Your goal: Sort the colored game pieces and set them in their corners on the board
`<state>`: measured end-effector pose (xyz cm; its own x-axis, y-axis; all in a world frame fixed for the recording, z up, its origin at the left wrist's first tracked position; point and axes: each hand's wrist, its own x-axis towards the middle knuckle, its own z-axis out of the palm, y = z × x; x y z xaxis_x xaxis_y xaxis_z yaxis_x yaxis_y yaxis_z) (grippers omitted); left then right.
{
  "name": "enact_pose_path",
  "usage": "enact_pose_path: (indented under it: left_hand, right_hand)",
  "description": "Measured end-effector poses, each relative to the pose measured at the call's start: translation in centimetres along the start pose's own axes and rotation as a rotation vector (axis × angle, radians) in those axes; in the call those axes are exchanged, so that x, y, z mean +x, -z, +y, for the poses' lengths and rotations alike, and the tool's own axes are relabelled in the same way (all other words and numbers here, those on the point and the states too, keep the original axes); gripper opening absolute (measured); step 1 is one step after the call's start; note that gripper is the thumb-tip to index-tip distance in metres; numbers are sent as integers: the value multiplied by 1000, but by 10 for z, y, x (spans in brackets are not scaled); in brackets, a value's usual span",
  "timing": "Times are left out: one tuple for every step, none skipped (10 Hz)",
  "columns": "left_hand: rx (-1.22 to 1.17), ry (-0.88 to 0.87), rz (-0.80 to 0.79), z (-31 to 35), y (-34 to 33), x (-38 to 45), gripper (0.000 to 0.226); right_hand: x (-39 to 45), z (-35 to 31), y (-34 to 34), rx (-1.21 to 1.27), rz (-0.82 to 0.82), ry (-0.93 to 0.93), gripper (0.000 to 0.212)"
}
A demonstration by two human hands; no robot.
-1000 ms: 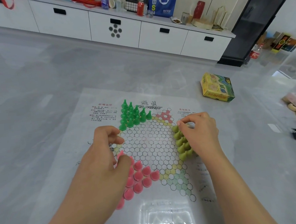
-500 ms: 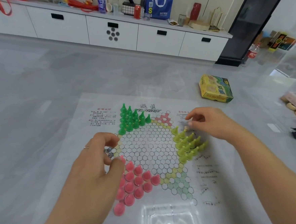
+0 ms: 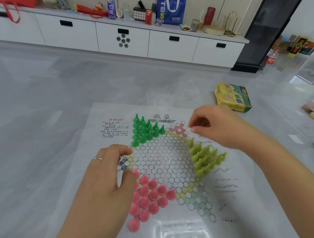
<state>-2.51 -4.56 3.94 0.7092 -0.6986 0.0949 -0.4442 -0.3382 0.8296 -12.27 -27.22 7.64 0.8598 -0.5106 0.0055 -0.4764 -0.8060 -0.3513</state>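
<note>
Your left hand (image 3: 108, 180) sits at the left-centre of the frame, fingers curled over what looks like a small clear piece at the left corner of the board (image 3: 232, 191); whether it is truly pinched, I cannot tell. Your right hand (image 3: 218, 127) hovers at the upper right of the board, thumb and forefinger drawn together by the red-printed corner; whether they pinch a clear piece I cannot tell. The dark green pieces (image 3: 145, 129) fill the upper-left corner; the yellow-green pieces (image 3: 203, 156) fill the right; the pink pieces (image 3: 148, 195) fill the lower left. Set each piece squarely on a printed circle; lower it upright; keep your wrists high, lest a sleeve or palm topple the pink or yellow-green rows.
</note>
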Motion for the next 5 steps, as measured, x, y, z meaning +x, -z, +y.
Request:
enact_pose_path:
  left_hand:
    - [207, -100, -22, -9, 2, 0, 45]
    - [427, -126, 43, -17, 4, -2, 62]
    - [626, -168, 20, -21, 5, 0, 57]
    - [687, -232, 9, -29, 3, 1, 59]
    - [729, -248, 42, -31, 2, 0, 57]
  right_hand:
    - [-9, -32, -29, 26, -119, 95, 11]
    - [-10, -36, -57, 29, -133, 98, 11]
    - [-11, -35, -67, 54, -88, 102, 9]
    - [-10, -36, -68, 51, -103, 91, 10]
    - [-16, -37, -61, 83, -64, 70, 16]
